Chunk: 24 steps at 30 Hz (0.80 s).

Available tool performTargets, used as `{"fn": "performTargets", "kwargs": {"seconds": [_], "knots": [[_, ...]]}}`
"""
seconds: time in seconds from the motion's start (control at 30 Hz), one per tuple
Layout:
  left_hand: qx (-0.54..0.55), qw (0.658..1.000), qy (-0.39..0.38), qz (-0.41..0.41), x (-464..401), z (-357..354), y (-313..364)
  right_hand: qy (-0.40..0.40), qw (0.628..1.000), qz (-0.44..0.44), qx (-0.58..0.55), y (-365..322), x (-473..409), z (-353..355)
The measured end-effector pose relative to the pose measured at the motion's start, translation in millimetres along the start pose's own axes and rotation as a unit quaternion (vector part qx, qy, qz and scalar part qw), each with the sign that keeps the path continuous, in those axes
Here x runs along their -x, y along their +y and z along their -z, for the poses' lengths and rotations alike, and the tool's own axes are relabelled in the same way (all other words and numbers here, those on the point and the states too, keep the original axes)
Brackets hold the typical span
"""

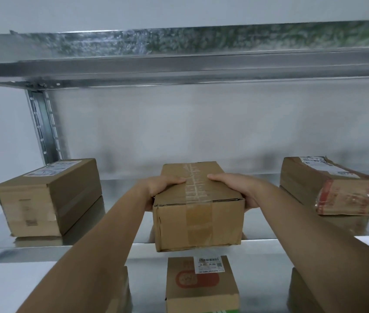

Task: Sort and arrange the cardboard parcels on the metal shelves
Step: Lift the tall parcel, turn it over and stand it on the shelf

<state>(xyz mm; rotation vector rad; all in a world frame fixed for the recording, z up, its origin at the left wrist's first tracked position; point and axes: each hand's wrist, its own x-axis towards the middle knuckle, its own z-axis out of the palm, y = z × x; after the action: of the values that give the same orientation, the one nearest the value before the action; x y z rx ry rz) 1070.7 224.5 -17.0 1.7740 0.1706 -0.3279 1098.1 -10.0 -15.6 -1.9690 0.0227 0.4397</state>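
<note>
Parcel (198, 206), a taped brown cardboard box, is held at the front edge of the metal shelf (115, 195), overhanging the lip, between a labelled box (48, 197) to the left and a red-taped box (330, 186) to the right. The left hand (161, 188) and right hand (242, 188) grip its sides, thumbs flat across the top; the other fingers are hidden. It should be slid squarely back, aligned with its neighbours. Corrugated faces appear creased, tape glossy, shelf galvanised and reflective.
</note>
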Motion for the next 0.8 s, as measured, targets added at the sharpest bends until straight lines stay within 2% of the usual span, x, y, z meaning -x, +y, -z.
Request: {"fn": "performTargets", "kwargs": {"seconds": [0.23,0.33,0.4,0.5,0.6,0.67,0.8], "knots": [[0.095,0.992,0.066,-0.057,-2,1,-6,-0.013,0.976,0.037,-0.214,-5,1,16],[0.053,0.984,0.133,-0.105,-1,-13,1,0.044,0.983,0.084,-0.156,-26,21,23],[0.019,0.985,0.147,-0.089,3,-23,8,0.062,0.986,0.111,-0.107,-37,29,26],[0.033,0.995,0.079,-0.047,11,-27,21,0.068,0.989,0.125,-0.05,-49,35,24],[0.099,0.993,0.001,-0.064,16,-23,34,0.066,0.99,0.119,-0.039,-54,36,17],[0.112,0.991,-0.02,-0.074,18,-19,42,0.04,0.993,0.093,-0.059,-53,33,13],[0.066,0.995,-0.029,-0.071,18,-10,45,-0.022,0.996,0.045,-0.079,-50,20,7]]}}
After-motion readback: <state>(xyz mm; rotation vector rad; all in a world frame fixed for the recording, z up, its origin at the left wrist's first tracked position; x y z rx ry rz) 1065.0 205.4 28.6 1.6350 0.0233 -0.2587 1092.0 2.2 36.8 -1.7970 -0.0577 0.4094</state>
